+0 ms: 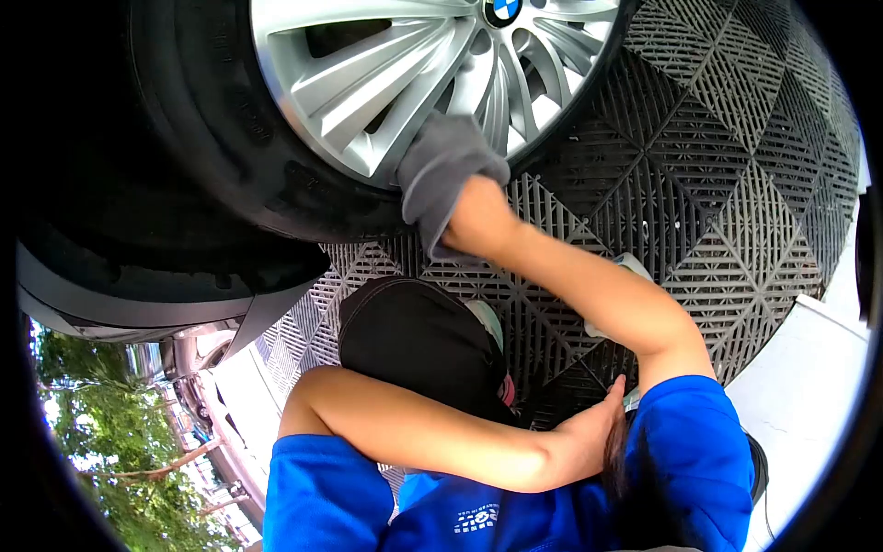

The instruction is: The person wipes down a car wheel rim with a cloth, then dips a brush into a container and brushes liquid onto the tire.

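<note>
My right hand (483, 216) is wrapped in a grey cloth (451, 166) and presses it against the lower edge of a silver alloy wheel (377, 69), where the rim meets the black tyre (221, 129). The cloth hides most of its fingers. Across my body lies my left arm, and my left hand (589, 442) rests beside my right upper arm. One finger of it points up, stretched out; the others are partly hidden, and nothing shows in that hand. A blue and white badge (502, 9) marks the wheel's centre.
Dark and grey slatted floor tiles (727, 221) spread under the wheel. The car's grey body edge (138, 308) juts in at the left. My bent knee (414, 345) in black trousers sits just below the tyre. A white surface (800, 377) lies at the right.
</note>
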`<state>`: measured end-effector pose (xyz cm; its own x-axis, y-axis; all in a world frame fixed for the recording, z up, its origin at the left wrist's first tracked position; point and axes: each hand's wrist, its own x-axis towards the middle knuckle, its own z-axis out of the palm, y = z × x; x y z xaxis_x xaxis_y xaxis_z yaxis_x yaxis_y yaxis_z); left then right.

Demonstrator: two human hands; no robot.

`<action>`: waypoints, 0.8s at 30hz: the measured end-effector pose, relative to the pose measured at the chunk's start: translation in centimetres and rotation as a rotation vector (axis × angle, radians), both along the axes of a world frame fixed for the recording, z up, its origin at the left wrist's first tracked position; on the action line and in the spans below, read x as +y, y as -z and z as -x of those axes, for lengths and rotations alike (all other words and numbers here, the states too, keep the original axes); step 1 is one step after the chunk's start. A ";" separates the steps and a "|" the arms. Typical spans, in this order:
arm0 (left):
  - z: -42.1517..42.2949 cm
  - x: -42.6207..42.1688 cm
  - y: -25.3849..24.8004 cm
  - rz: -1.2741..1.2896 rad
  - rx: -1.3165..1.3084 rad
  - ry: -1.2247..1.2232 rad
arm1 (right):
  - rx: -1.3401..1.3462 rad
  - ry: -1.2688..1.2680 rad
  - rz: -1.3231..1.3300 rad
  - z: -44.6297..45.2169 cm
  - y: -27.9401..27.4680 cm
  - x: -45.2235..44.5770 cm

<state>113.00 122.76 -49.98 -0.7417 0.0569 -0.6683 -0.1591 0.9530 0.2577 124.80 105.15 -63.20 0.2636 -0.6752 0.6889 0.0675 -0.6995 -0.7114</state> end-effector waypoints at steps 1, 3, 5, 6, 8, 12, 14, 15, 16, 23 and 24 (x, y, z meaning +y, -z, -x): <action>0.0 -0.1 -0.1 0.008 0.004 -0.006 | 0.216 -0.016 0.157 1.6 0.1 -1.4; -0.1 0.1 -0.2 -0.016 -0.011 -0.032 | 0.556 0.053 0.403 3.7 0.5 -5.1; -0.3 0.3 -0.3 -0.020 0.001 -0.027 | 0.622 0.182 0.561 6.0 0.1 -10.1; -0.3 0.4 -0.4 -0.016 0.019 -0.011 | 0.564 0.229 0.641 7.2 -0.6 -12.1; -0.6 0.5 -0.1 -0.021 0.031 -0.028 | 0.499 0.271 0.634 7.0 -0.2 -12.6; -1.2 -0.5 -0.7 0.022 0.016 -0.059 | 0.331 0.318 0.222 3.5 0.4 -7.0; -1.5 -0.1 0.5 0.081 0.122 -0.120 | 0.413 0.231 0.206 1.5 1.0 -3.5; -1.7 -0.6 0.2 0.115 0.131 -0.092 | 0.394 0.062 0.144 1.5 0.4 -2.0; -1.8 -0.8 -0.2 0.139 0.136 -0.069 | 0.260 -0.123 0.053 2.0 0.9 -3.0; -3.6 -0.6 1.7 0.070 0.451 -0.217 | -0.076 0.410 -0.131 6.7 0.3 -16.9; -4.4 -0.8 3.5 -0.017 0.558 -0.334 | -0.090 0.438 -0.099 6.8 -0.4 -17.6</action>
